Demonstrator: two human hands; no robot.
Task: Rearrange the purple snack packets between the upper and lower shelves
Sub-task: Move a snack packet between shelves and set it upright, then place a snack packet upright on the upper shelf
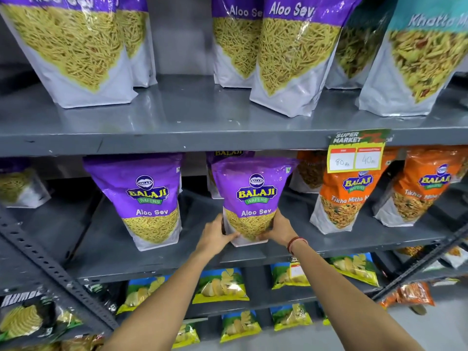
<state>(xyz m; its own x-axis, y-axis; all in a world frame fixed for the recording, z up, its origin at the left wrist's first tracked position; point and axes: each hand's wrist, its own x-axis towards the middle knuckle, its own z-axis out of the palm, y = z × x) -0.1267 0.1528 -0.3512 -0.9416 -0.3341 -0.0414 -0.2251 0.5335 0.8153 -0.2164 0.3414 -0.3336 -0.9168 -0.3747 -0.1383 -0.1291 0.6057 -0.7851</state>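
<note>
A purple Aloo Sev packet [254, 196] stands upright at the front of the lower shelf [126, 259], gripped at its base from both sides by my left hand [215, 235] and my right hand [278, 228]. A second purple packet [144, 198] stands to its left on the same shelf, and another peeks out behind the held one. The upper shelf [177, 133] carries several purple Aloo Sev packets: one at far left [73, 51] and a pair right of centre [291, 54]. A gap lies between them.
Orange Tikha Mitha packets [349, 191] fill the lower shelf's right side, under a yellow price tag [354, 158]. A teal Khatta packet [417, 59] stands at upper right. Green and blue chip bags [220, 285] lie on shelves below. A slanted perforated metal brace [50, 269] crosses at left.
</note>
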